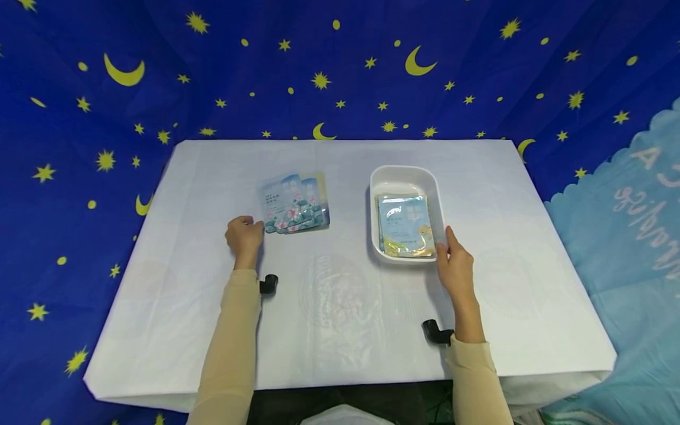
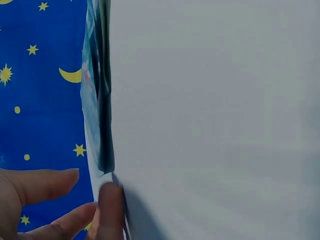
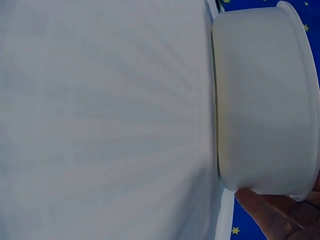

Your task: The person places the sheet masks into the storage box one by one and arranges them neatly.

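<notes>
Several flat sheet-mask packets [image 1: 294,203], printed with pink flowers and green leaves, lie fanned and overlapping on the left half of the table. Just off their near-left corner is my left hand [image 1: 244,236]. Its fingers bend loosely and hold nothing, and in the left wrist view a fingertip [image 2: 110,205] is close to the packets' end; contact is hard to tell. To the right stands a white plastic tray [image 1: 379,177] with light blue and yellow packets [image 1: 406,227] stacked in its near part. My right hand [image 1: 455,265] grips the tray's near-right corner.
A white cloth covers the table [image 1: 340,330]. Behind it hangs a blue curtain [image 1: 340,77] with yellow stars and moons, and a light blue cloth [image 1: 627,236] with lettering hangs at the right. Black wrist mounts [image 1: 437,332] stick out beside both wrists.
</notes>
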Available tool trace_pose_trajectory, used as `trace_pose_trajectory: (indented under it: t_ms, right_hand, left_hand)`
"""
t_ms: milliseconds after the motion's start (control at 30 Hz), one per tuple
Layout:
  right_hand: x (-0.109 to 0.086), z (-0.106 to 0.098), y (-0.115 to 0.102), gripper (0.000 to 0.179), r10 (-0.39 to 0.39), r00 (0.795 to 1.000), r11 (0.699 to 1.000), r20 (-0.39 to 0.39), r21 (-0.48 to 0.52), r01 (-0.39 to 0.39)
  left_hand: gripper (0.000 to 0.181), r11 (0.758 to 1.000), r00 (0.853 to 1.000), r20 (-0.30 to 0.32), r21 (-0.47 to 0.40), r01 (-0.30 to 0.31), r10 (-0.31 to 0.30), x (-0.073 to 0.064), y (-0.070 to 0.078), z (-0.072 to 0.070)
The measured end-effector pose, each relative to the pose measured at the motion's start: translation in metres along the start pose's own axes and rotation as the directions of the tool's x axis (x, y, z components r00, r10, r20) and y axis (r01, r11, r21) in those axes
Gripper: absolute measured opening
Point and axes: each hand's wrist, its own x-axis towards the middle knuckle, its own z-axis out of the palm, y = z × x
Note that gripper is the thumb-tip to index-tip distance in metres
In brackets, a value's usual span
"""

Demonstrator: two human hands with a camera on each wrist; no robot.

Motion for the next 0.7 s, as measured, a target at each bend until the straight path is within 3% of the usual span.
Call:
trace_pose_trajectory:
  t_ms: [233,367,467,567,700]
  right_hand:
    - [-0.001,0.001,0.000,0.048,0.008,1.000,1.000,-0.004,-0.004,-0.008]
    - [0.000,0.001,0.001,0.048,-0.001,1.000,1.000,-0.006,-0.011,0.001]
    - [0.000,0.001,0.001,0.048,-0.007,1.000,1.000,-0.007,-0.013,0.007]
    - [0.000,0.001,0.001,0.048,-0.006,1.000,1.000,-0.005,-0.011,0.006]
    - [0.000,0.001,0.000,0.048,-0.002,1.000,1.000,0.001,-0.015,0.002]
  left_hand:
    - [0.046,0.987,0.995,0.079,-0.146,0.068,-0.057,0.004,-0.001,0.005]
    - [0.053,0.992,0.997,0.058,-0.119,0.048,-0.042,0.002,-0.002,0.007]
    - [0.047,0.989,0.997,0.049,-0.139,0.058,-0.051,0.003,-0.003,0.008]
    - [0.036,0.965,0.991,0.089,-0.236,0.117,-0.098,0.006,-0.005,0.007]
    - [0.031,0.907,0.972,0.169,-0.364,0.214,-0.162,0.011,-0.008,0.006]
